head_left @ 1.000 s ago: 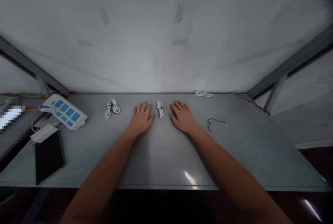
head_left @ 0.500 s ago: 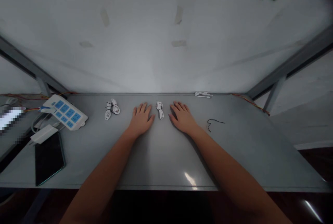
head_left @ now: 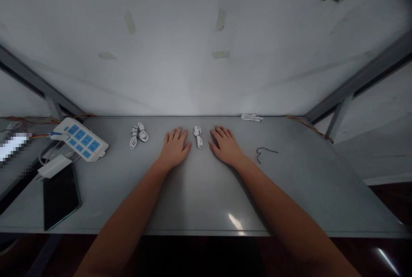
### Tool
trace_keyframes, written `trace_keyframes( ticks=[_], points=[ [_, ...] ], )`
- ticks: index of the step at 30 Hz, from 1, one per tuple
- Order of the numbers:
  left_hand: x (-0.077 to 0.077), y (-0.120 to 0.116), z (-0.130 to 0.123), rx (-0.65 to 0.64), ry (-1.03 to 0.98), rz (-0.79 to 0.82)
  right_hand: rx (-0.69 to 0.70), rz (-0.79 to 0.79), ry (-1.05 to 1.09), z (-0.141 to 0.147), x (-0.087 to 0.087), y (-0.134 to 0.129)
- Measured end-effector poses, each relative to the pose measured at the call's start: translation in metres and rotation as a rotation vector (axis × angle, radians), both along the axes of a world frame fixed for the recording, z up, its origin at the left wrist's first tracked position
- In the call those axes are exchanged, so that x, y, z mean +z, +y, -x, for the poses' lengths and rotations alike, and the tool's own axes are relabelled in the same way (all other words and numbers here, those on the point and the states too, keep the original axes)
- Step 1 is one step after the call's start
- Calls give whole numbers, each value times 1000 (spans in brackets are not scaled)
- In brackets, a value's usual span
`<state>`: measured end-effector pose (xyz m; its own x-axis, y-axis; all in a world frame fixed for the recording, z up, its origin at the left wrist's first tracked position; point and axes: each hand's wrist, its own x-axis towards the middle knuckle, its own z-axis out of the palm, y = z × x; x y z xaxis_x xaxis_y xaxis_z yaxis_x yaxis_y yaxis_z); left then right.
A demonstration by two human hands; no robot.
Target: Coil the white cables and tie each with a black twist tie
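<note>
Palm down on the grey table (head_left: pixel 206 200), my left hand (head_left: pixel 174 148) lies flat with its fingers spread. My right hand (head_left: pixel 226 146) rests the same way to its right. Between the two, touching neither, is a coiled white cable (head_left: pixel 198 136) bound with a dark tie. Two more white cable bundles (head_left: pixel 139 135), also tied in black, lie to the left of my left hand. Beyond my right hand, against the wall, is a folded white cable (head_left: pixel 251 117). Some thin black ties (head_left: pixel 265 152) lie bent on the table to the right.
At the left stands a white power strip (head_left: pixel 84 139) with blue sockets and a plug in it. A white charger (head_left: pixel 55 166) lies partly over a dark tablet (head_left: pixel 62 197). Metal frame bars (head_left: pixel 360 82) rise at both sides, before a pale wall (head_left: pixel 174 54).
</note>
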<state>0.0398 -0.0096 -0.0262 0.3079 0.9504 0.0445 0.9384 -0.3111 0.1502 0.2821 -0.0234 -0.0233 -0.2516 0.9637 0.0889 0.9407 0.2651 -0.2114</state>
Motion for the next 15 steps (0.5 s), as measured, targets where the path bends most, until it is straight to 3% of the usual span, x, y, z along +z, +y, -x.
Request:
trace_keyframes(
  ticks=[15],
  points=[
    [-2,0,1,-2,4,-16,3,0,9,0,-1,0]
  ],
)
